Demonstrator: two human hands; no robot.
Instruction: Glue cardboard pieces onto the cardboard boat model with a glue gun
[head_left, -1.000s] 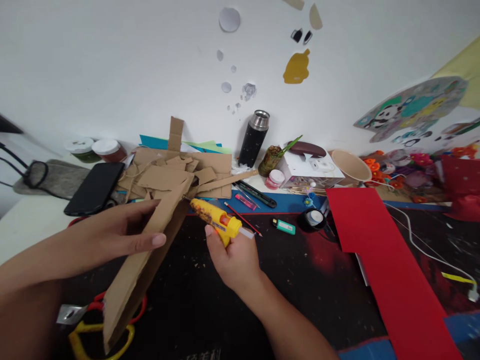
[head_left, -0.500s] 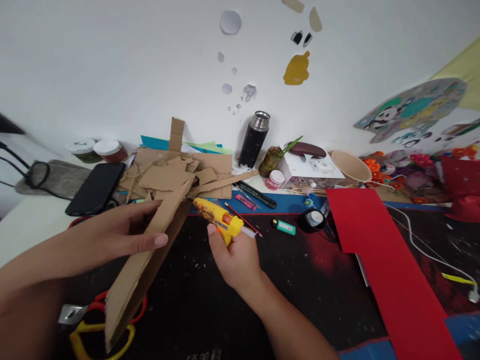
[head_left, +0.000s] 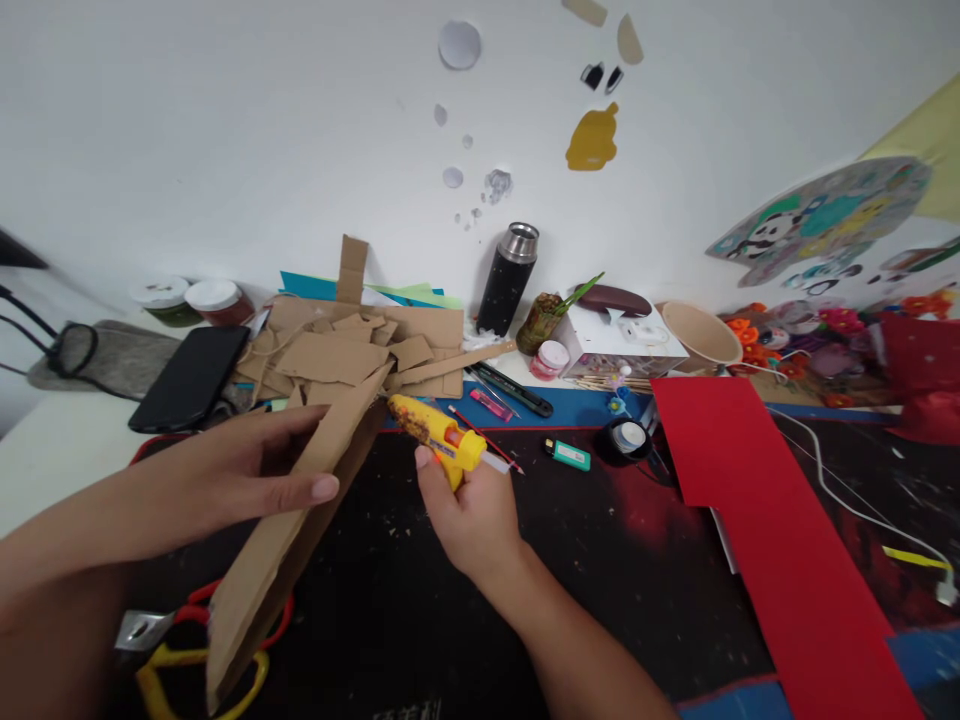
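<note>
A long folded strip of brown cardboard (head_left: pixel 274 540) stands tilted at the left of the dark mat. My left hand (head_left: pixel 240 475) grips it near its upper part, thumb on the near face and the other fingers behind. In my right hand (head_left: pixel 472 510) is a yellow glue gun (head_left: pixel 439 435), its scorched nozzle end pointing left at the strip's upper end. A clear glue stick pokes out of the gun's back. Whether the nozzle touches the cardboard I cannot tell.
Scissors (head_left: pixel 202 655) lie under the strip's lower end. Behind are cardboard scraps (head_left: pixel 330 355), a black flask (head_left: pixel 510 280), a cutter (head_left: pixel 517 390) and a pink jar (head_left: pixel 551 358). A green lighter (head_left: pixel 568 454) and red sheet (head_left: pixel 780 520) lie to the right.
My left hand and the cardboard strip have shifted very slightly. The glue gun in my right hand stays at almost the same spot.
</note>
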